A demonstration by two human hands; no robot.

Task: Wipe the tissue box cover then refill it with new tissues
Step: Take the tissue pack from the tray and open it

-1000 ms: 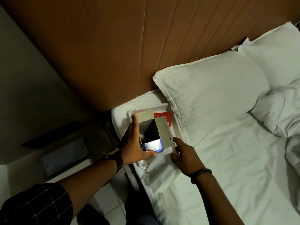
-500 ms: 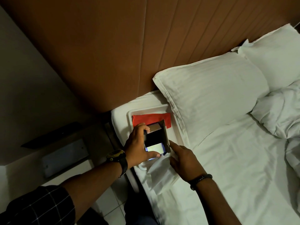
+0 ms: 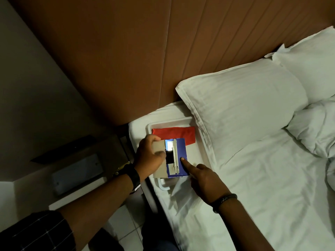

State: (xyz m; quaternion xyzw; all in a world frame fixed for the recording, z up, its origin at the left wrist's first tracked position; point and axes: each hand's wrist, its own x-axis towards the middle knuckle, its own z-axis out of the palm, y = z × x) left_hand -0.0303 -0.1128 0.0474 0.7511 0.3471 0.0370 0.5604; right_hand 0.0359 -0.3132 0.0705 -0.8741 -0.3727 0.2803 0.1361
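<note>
A blue and beige tissue box cover lies on a white tray at the corner of the bed, with a dark gap between its flaps. My left hand grips the beige left side, thumb at the gap. The forefinger of my right hand presses down on the blue flap, its other fingers curled. A red cloth lies on the tray behind the box. White tissue sticks out from under my right hand onto the sheet.
A white pillow lies right beside the tray, with another pillow and a rumpled duvet further right. The wooden headboard rises behind. A bedside table stands left of the bed.
The box has been turned so its blue side faces up and now lies flat on the tray. My right hand let go of the tissue and pressed one finger on the blue flap.
</note>
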